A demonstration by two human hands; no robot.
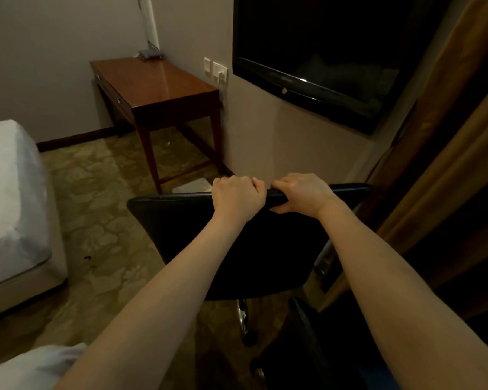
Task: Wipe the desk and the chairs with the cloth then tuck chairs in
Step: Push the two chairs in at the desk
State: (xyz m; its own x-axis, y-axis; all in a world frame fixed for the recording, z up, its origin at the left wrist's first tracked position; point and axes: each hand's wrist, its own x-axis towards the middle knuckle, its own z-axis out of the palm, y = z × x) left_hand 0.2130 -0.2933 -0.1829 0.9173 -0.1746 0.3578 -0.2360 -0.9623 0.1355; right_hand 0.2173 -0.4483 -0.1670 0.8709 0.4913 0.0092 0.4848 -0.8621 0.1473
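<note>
Beyond the wooden desk (164, 85), both hands, left hand (235, 199) and right hand (302, 194), curl fingers around the black chair (181, 220) back's top edge.

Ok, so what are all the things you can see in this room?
desk: one, reddish-brown wood, against the far wall
small box: one, grey, on the desk's far corner
wall sockets: two or three, white, on the wall right of the desk
TV: one, black, mounted on the right wall
curtain: one, brown, far right
bed: one, white, left edge
carpet: one, patterned green-brown, covering the floor
white thing: one, on the floor by the desk legs, too unclear to name
chair: one, black, in front of the person
left hand: grips the chair's top edge
right hand: grips the same edge, beside it
</note>
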